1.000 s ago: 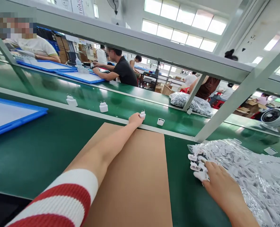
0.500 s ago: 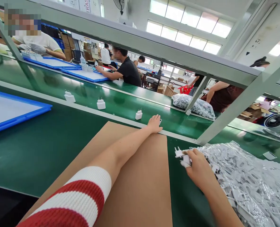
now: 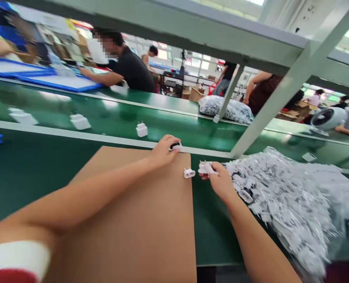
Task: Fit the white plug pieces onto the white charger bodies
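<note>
My left hand [image 3: 164, 150] is closed on a white charger housing [image 3: 175, 146], its dark open end showing, above the far edge of the brown cardboard [image 3: 139, 204]. Several white pronged plug parts [image 3: 205, 168] are in the grip of my right hand [image 3: 220, 181], to the right of the cardboard. Between the hands, a loose plug piece [image 3: 189, 173] with its prongs up is at the cardboard's right edge. Beside my right hand lies a clear plastic bag [image 3: 292, 200] full of white parts.
White chargers [image 3: 142, 129] stand spaced out on the green belt [image 3: 115, 127] beyond the pale rail. A slanted metal post [image 3: 269, 106] rises at the right. Across the belt, a person in black [image 3: 136, 68] sits near blue-edged trays [image 3: 59, 81].
The view has shifted to the right. My left hand has drawn back from the belt with a housing in it. A plug piece now shows apart from my right hand, at the cardboard's edge.
</note>
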A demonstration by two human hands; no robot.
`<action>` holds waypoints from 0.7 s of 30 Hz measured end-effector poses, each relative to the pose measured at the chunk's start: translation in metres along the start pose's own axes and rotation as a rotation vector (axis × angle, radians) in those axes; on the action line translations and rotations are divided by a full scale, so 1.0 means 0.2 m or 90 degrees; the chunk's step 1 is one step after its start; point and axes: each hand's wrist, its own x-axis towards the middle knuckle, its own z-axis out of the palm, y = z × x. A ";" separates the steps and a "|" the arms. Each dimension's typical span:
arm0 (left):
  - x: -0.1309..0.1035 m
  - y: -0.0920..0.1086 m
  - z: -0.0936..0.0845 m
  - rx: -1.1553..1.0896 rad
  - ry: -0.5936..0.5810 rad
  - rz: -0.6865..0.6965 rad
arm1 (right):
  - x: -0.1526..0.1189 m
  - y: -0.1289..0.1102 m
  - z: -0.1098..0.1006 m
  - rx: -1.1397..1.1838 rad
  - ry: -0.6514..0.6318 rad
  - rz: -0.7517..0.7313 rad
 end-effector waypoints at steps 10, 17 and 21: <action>-0.55 0.16 -0.04 -0.140 -0.182 0.055 | -0.02 -0.03 0.08 0.426 -0.106 0.216; -0.53 0.13 -0.01 -0.204 -0.221 -0.018 | -0.11 -0.03 0.18 0.047 -0.033 -0.080; -0.53 0.13 0.00 -0.247 -0.228 -0.036 | -0.17 -0.05 0.22 -0.153 -0.050 -0.277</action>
